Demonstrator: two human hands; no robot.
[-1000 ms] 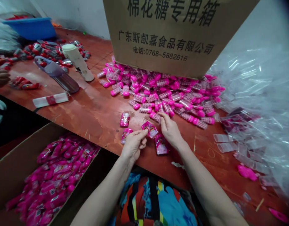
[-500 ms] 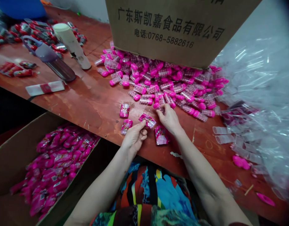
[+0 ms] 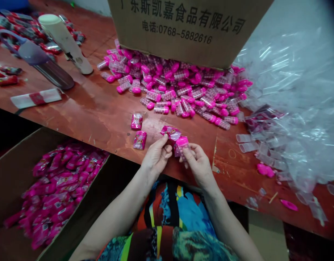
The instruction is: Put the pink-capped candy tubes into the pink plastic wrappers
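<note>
My left hand [image 3: 158, 154] pinches a pink printed wrapper [image 3: 170, 133] between thumb and fingers, above the table's front edge. Just right of it, my right hand [image 3: 197, 162] is closed around a small clear tube with a pink cap [image 3: 182, 142], cap pointing up and away from me. Part of a pink packet shows behind that tube, partly hidden. Two small pink packets lie left of my hands, one [image 3: 137, 121] behind the other [image 3: 140, 140]. Beyond my hands spreads a heap of pink-capped tubes [image 3: 183, 88] filled with small balls.
A cardboard box [image 3: 178, 43] stands behind the heap. Clear empty tubes [image 3: 286, 108] pile up at the right. Two bottles [image 3: 66, 43] [image 3: 47, 67] and red items are at the left. Below the table's edge, an open carton [image 3: 9, 163] holds pink wrapped packets.
My right hand has come back from the heap towards my left hand with a pink-capped tube in it. The whole view has shifted, with the table contents now further left and higher.
</note>
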